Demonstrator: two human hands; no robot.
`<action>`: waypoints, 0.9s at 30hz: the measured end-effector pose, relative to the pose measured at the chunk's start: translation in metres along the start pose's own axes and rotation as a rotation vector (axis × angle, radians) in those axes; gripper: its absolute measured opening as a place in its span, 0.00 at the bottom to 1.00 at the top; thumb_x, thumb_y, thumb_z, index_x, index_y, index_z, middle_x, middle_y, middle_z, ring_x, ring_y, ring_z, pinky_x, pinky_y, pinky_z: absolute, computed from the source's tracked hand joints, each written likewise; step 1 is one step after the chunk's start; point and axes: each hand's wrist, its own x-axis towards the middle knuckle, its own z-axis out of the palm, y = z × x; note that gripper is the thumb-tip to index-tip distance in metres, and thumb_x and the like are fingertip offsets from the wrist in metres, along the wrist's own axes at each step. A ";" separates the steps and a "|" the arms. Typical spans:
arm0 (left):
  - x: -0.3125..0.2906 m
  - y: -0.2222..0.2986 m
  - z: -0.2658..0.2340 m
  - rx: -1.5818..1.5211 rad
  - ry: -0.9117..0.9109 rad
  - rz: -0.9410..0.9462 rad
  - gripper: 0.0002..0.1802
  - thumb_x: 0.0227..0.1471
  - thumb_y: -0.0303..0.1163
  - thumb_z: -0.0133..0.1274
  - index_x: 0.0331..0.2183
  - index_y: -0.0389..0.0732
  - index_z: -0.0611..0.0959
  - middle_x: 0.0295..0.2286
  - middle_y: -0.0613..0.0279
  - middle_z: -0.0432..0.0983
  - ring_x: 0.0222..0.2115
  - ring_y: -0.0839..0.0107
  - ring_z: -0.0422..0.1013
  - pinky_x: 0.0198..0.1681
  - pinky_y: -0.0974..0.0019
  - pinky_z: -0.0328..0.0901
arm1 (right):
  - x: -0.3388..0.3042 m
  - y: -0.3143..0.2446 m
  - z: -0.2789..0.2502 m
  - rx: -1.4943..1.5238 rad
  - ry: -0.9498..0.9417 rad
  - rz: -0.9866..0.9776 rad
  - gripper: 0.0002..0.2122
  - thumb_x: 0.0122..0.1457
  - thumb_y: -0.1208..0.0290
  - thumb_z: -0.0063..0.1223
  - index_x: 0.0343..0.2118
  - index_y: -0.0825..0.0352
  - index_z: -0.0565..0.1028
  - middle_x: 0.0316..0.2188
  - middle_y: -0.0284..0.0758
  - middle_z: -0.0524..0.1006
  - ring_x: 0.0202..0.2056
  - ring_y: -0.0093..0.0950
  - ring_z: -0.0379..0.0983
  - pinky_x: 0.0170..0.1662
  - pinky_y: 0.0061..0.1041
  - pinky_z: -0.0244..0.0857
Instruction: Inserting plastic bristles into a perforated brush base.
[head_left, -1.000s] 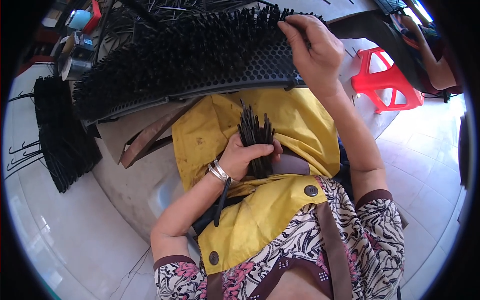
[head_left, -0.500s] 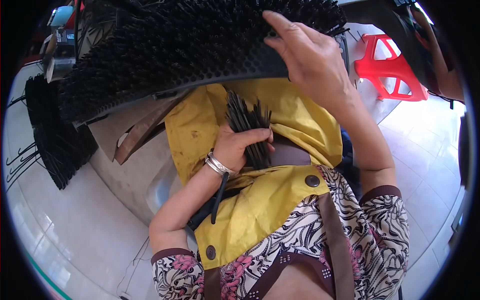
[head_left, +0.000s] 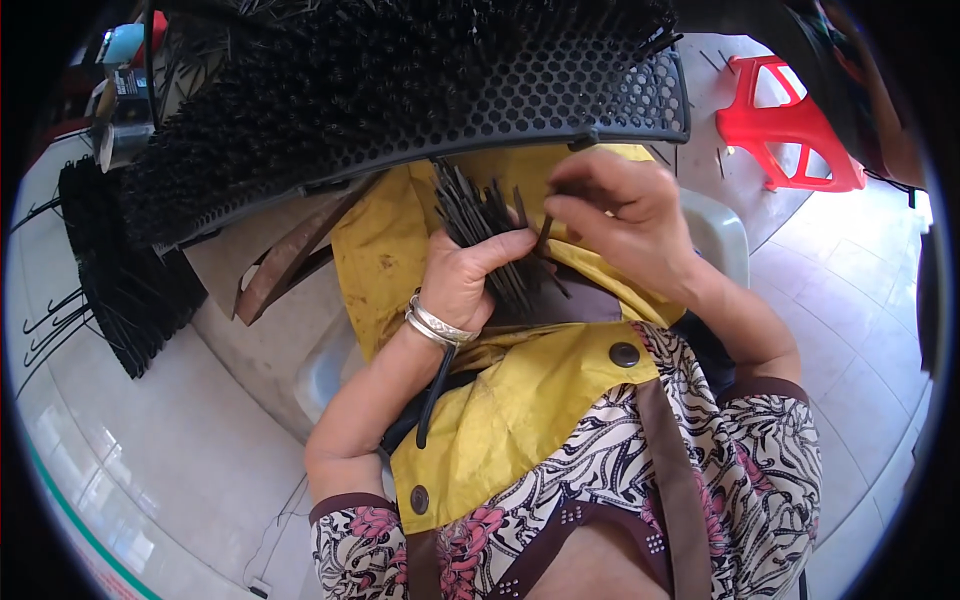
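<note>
My left hand (head_left: 470, 270) is closed round a bundle of thin black strips (head_left: 480, 215), their upper ends fanned out, above my lap. Just right of the bundle is my right hand (head_left: 630, 220), its thumb and fingertips pinched on a single dark strip (head_left: 544, 235) that slants down toward the left thumb. The curled fingers partly hide that strip's upper end. Beyond both hands lies a black perforated panel (head_left: 600, 95), with many black strips (head_left: 350, 80) standing densely in its holes on the left and middle. Open holes show at its right end.
A yellow apron (head_left: 385, 260) covers my lap below the panel's front edge. To the left hangs a mass of black strips with hooked wires (head_left: 115, 270). A metal can (head_left: 125, 130) stands at the far left. A red stool (head_left: 785, 125) and another person's arm (head_left: 890, 130) are at right.
My right hand has come down from above the panel's right end to beside the bundle, now pinching a strip. More open holes show there. My left hand keeps its bundle, tilted slightly left.
</note>
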 end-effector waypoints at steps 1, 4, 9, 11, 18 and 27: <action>0.000 -0.002 0.000 -0.039 0.008 0.022 0.09 0.41 0.18 0.53 0.31 0.33 0.74 0.25 0.55 0.74 0.24 0.64 0.73 0.29 0.62 0.71 | -0.002 0.000 -0.006 -0.085 0.065 -0.088 0.07 0.49 0.82 0.55 0.33 0.72 0.73 0.22 0.30 0.74 0.23 0.15 0.70 0.25 0.13 0.64; 0.000 -0.002 -0.002 -0.061 -0.035 0.032 0.09 0.42 0.18 0.53 0.30 0.34 0.73 0.24 0.55 0.74 0.25 0.64 0.73 0.30 0.61 0.71 | 0.008 -0.007 -0.028 -0.156 0.356 -0.296 0.07 0.51 0.84 0.52 0.34 0.74 0.73 0.23 0.32 0.75 0.23 0.17 0.71 0.27 0.13 0.65; 0.000 -0.005 -0.003 0.017 -0.057 0.008 0.09 0.43 0.20 0.53 0.31 0.36 0.73 0.26 0.56 0.72 0.28 0.64 0.71 0.30 0.59 0.71 | 0.044 -0.019 -0.051 -0.295 0.659 -0.670 0.07 0.49 0.82 0.55 0.33 0.71 0.73 0.23 0.34 0.75 0.22 0.19 0.71 0.26 0.15 0.65; -0.001 -0.005 -0.006 0.063 -0.066 0.003 0.10 0.43 0.21 0.53 0.32 0.38 0.72 0.27 0.57 0.71 0.29 0.63 0.70 0.31 0.57 0.71 | 0.050 -0.047 -0.031 -0.380 0.861 -0.501 0.07 0.44 0.82 0.58 0.27 0.71 0.73 0.20 0.38 0.73 0.19 0.28 0.71 0.22 0.21 0.62; -0.004 -0.004 -0.007 0.083 -0.049 -0.008 0.12 0.42 0.22 0.55 0.32 0.37 0.72 0.27 0.57 0.71 0.29 0.64 0.71 0.29 0.59 0.71 | 0.072 -0.036 -0.031 -0.739 0.610 -0.850 0.09 0.42 0.83 0.56 0.29 0.72 0.72 0.21 0.40 0.73 0.21 0.33 0.71 0.23 0.25 0.63; -0.006 -0.002 -0.004 0.101 -0.057 0.041 0.10 0.42 0.21 0.55 0.31 0.34 0.74 0.25 0.57 0.72 0.25 0.67 0.71 0.27 0.66 0.69 | 0.057 -0.023 -0.022 -0.990 0.339 -0.810 0.10 0.47 0.82 0.56 0.34 0.73 0.73 0.25 0.37 0.75 0.23 0.22 0.72 0.26 0.18 0.66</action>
